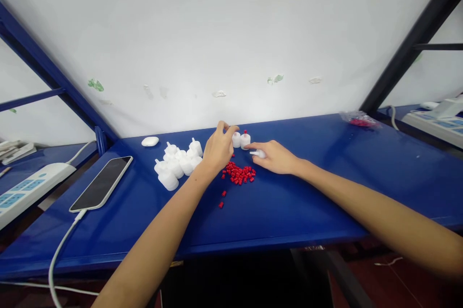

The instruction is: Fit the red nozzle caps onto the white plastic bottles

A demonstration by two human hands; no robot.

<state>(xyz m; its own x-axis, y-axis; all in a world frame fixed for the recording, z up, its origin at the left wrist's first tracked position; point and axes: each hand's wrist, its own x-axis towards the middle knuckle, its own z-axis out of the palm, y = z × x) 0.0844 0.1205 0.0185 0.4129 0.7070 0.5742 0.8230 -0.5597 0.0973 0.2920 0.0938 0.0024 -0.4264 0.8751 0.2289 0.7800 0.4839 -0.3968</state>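
Two small white bottles stand side by side near the back of the table. The right-hand bottle (245,142) has a red cap (245,132) on its tip. My left hand (219,147) is closed with its fingertips at the red cap of the left-hand bottle (236,140), which the fingers partly hide. My right hand (275,156) is closed round a white piece with a narrow spout (259,153), mostly hidden in the fingers. Its index finger reaches to the right-hand bottle. Between the hands, nearer the front, lies a pile of small red caps (238,174); two caps (222,199) lie apart from it.
Several uncapped white bottles (175,165) cluster left of my left forearm. A white oval case (150,141), a phone (103,185) on a charging cable (58,255), and a power strip (32,189) are further left. A clear bag with red pieces (360,120) lies back right.
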